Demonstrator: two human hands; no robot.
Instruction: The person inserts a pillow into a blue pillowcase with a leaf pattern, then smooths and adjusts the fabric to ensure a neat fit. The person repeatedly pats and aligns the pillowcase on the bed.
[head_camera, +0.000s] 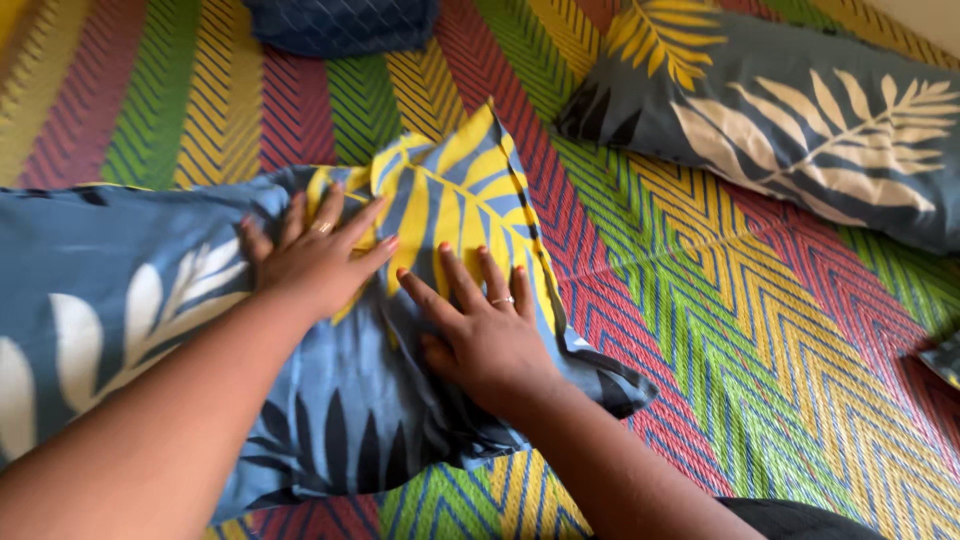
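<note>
A blue pillow (120, 320) in a cover with white, yellow and dark leaf prints lies on a striped mat in front of me. My left hand (315, 258) rests flat on its upper right part, fingers spread, with a ring on one finger. Just to the right, my right hand (480, 330) presses flat on the cover near its open end, also with a ring. The cover's loose yellow-leaf corner (455, 180) sticks out beyond both hands. Neither hand grips anything.
A woven mat (720, 300) with zigzag stripes in red, green, yellow and orange covers the floor. A second leaf-print pillow (800, 120) lies at the upper right. A dark blue quilted cushion (340, 22) sits at the top edge. A dark cloth edge (945, 355) shows at the right.
</note>
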